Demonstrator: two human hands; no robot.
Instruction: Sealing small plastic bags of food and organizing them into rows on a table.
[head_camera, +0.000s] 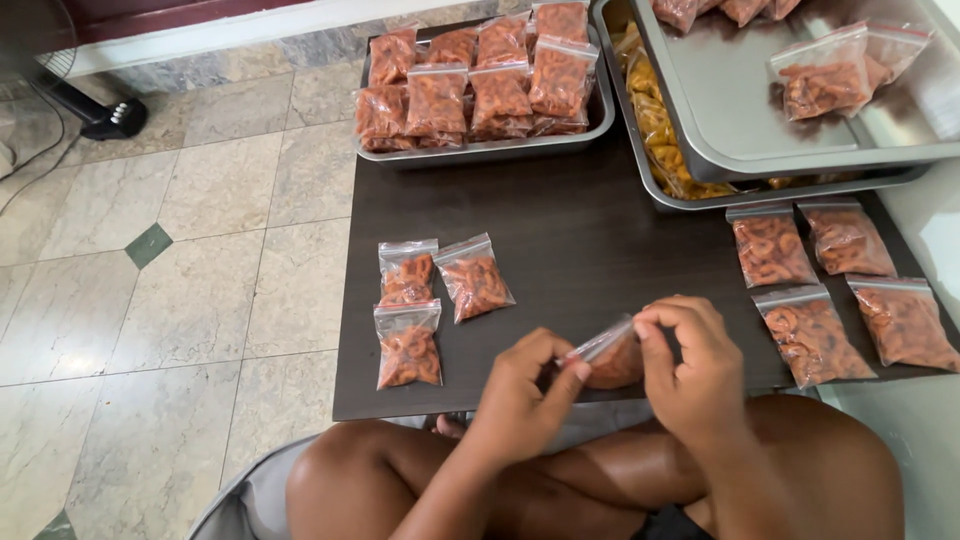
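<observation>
Pinching with both grips: left hand (520, 395) and right hand (690, 365) each closing thumb and fingertips on the top strip of one small clear bag (610, 355) of orange ring snacks, low centre of the frame, just above the near edge of the counter (580, 230).

Filling the middle of the frame, dark brown and low, sitting on a pale tiled floor (180, 290) stretching over the whole left side.

Overlapping at upper right: two large steel trays, the upper tray (740, 140) carrying a few filled bags near its right end and resting over the lower tray (650, 170), showing yellow snacks along its left wall.

Sitting at top centre, a smaller steel tray (480, 150) packed with upright filled bags (470, 85) crowding against each other.

Lying flat at right, just beside the right hand, four filled bags (830, 285) in two rows of two.

Lying flat at left of centre, three filled bags (430, 300), two side by side and one just below, well apart from the left hand.

Standing at the far upper left, the black base of a fan (105, 115) on the floor.

Showing along the bottom edge, bare crossed legs under both hands.
</observation>
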